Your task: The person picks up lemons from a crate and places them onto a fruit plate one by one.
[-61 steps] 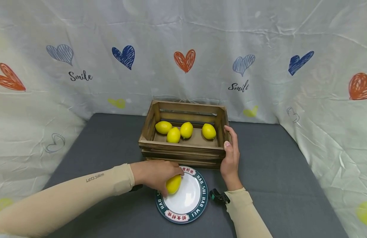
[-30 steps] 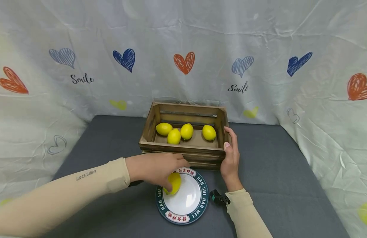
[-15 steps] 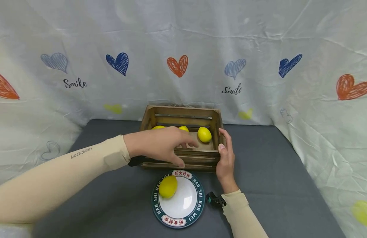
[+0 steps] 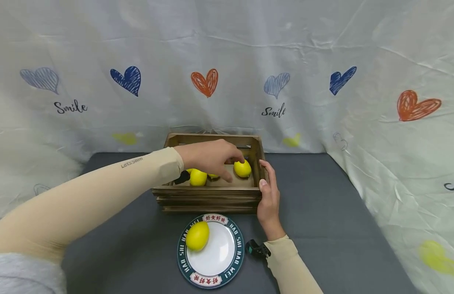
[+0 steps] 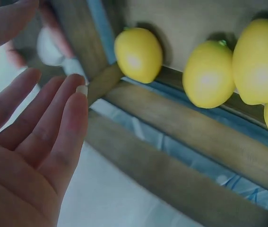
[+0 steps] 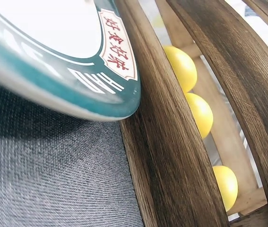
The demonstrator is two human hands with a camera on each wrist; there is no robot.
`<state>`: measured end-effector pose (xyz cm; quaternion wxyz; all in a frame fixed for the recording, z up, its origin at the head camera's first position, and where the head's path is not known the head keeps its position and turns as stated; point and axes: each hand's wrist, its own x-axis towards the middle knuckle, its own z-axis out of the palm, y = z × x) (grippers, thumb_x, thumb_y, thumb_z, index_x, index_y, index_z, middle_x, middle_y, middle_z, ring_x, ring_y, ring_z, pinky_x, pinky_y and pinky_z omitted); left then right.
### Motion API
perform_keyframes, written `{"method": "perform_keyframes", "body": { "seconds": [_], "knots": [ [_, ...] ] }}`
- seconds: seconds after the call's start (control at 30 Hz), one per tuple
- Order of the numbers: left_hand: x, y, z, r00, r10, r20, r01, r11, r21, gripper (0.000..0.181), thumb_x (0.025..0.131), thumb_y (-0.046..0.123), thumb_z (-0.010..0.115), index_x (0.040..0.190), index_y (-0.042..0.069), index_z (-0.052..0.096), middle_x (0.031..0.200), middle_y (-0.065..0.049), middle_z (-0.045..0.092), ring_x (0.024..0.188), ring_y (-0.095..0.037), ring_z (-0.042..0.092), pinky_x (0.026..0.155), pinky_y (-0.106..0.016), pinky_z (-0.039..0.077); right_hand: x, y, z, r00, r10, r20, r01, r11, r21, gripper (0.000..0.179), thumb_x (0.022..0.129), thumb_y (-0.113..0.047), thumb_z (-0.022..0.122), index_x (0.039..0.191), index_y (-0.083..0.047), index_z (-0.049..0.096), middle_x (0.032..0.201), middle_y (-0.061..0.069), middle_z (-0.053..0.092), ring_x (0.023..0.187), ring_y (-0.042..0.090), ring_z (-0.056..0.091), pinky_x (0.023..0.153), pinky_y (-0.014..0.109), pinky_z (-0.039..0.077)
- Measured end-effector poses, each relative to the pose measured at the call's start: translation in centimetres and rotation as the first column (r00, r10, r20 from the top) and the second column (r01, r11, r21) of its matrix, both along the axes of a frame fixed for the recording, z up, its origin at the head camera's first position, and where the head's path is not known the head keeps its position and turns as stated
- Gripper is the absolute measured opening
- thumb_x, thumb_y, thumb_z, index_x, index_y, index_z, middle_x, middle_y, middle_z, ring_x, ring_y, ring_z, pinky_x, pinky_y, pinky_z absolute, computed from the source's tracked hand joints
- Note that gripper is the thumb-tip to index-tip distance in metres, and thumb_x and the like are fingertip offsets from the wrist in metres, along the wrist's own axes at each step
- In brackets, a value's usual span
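In the head view, my left hand (image 4: pixel 213 157) hangs over the wooden crate (image 4: pixel 212 200), fingers spread and loosely bent, nothing in them. The left wrist view shows that hand (image 5: pixel 37 137) apart from the lemons. Its fingertips are nearest the lemon (image 4: pixel 242 168) at the crate's right. Several lemons lie inside; my left hand and forearm partly hide those on the left, such as one lemon (image 4: pixel 198 177). My right hand (image 4: pixel 269 204) grips the crate's right front corner, thumb at the rim. One lemon (image 4: pixel 197 236) rests on the round plate (image 4: pixel 235 249) before the crate.
A dark grey cloth (image 4: pixel 304 204) covers the table. Behind and at both sides hangs a pale curtain (image 4: pixel 241 49) printed with hearts. The plate's rim (image 6: pixel 110 101) sits close against the crate's slatted front in the right wrist view.
My left hand has let go of a lemon on the plate and moved up and away over the crate. My right hand keeps its hold on the crate. The head view has shifted slightly.
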<state>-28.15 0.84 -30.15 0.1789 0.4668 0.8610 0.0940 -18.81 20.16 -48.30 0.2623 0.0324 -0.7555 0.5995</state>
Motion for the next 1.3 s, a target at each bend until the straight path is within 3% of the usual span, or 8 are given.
{"method": "perform_keyframes", "body": {
  "seconds": [0.17,0.4,0.5,0.67,0.9,1.1,1.3],
  "knots": [
    [-2.3,1.6,-2.6,1.0,-0.015,-0.001,0.015,0.998,-0.054,0.06,0.095,0.026,0.084,0.15,0.012,0.064,0.152,-0.006,0.064,0.124,-0.021,0.067,0.109,-0.039,0.058,0.0,0.1,-0.2,1.0,0.008,0.001,-0.008,1.0,-0.012,0.058,0.103,-0.033,0.036,0.159,-0.034,0.049,0.167,-0.009,0.047,0.124,0.03,0.049,0.093,0.048,0.03],
    [-4.4,3.6,-5.0,0.999,-0.024,-0.042,0.019,0.995,-0.098,0.063,0.093,0.019,0.084,0.151,0.009,0.062,0.156,-0.01,0.06,0.14,-0.028,0.06,0.116,-0.044,0.054,-0.2,0.1,-0.4,0.999,0.015,-0.028,-0.015,1.0,-0.004,0.059,0.102,-0.03,0.036,0.16,-0.033,0.049,0.167,-0.009,0.048,0.149,0.018,0.043,0.121,0.056,0.03],
    [-4.9,4.3,-5.5,0.997,-0.047,-0.064,0.041,0.994,-0.099,0.062,0.093,0.018,0.084,0.151,0.008,0.063,0.152,-0.012,0.061,0.137,-0.029,0.061,0.115,-0.044,0.055,-0.1,0.1,-0.4,0.999,0.016,-0.035,-0.016,1.0,-0.01,0.06,0.101,-0.03,0.037,0.16,-0.032,0.049,0.167,-0.008,0.049,0.157,0.018,0.04,0.126,0.059,0.028],
    [-5.6,5.4,-6.1,0.993,-0.086,-0.078,0.078,0.992,-0.102,0.057,0.094,0.015,0.081,0.148,0.006,0.065,0.148,-0.014,0.063,0.129,-0.029,0.064,0.112,-0.043,0.056,-0.2,0.3,-0.3,0.999,0.02,-0.05,-0.021,1.0,-0.011,0.06,0.101,-0.031,0.037,0.16,-0.031,0.05,0.166,-0.008,0.05,0.15,0.017,0.043,0.118,0.051,0.031],
    [-6.6,6.3,-7.7,0.994,-0.083,-0.067,0.071,0.983,-0.171,0.053,0.098,0.009,0.073,0.15,0.007,0.064,0.15,-0.013,0.063,0.129,-0.027,0.065,0.112,-0.042,0.056,-0.3,0.2,-0.3,0.998,0.019,-0.053,-0.02,1.0,-0.004,0.059,0.102,-0.033,0.036,0.159,-0.032,0.049,0.165,-0.008,0.051,0.15,0.017,0.044,0.119,0.052,0.032],
    [-7.0,6.4,-8.1,0.998,-0.058,-0.039,0.05,0.979,-0.197,0.057,0.095,0.009,0.077,0.151,0.008,0.063,0.15,-0.011,0.065,0.127,-0.026,0.066,0.113,-0.042,0.055,-0.3,0.1,-0.5,0.998,0.018,-0.067,-0.018,1.0,0.003,0.059,0.102,-0.03,0.036,0.16,-0.029,0.049,0.165,-0.006,0.051,0.158,0.019,0.04,0.127,0.057,0.029],
    [-7.1,6.9,-8.7,0.999,-0.05,0.02,0.053,0.966,-0.252,0.068,0.092,0.015,0.086,0.154,0.009,0.06,0.152,-0.011,0.064,0.133,-0.026,0.065,0.116,-0.043,0.053,-0.4,0.3,-0.5,0.997,0.022,-0.08,-0.022,1.0,-0.005,0.06,0.102,-0.029,0.037,0.16,-0.026,0.05,0.165,-0.004,0.051,0.152,0.018,0.043,0.122,0.05,0.03]
  ]
}}
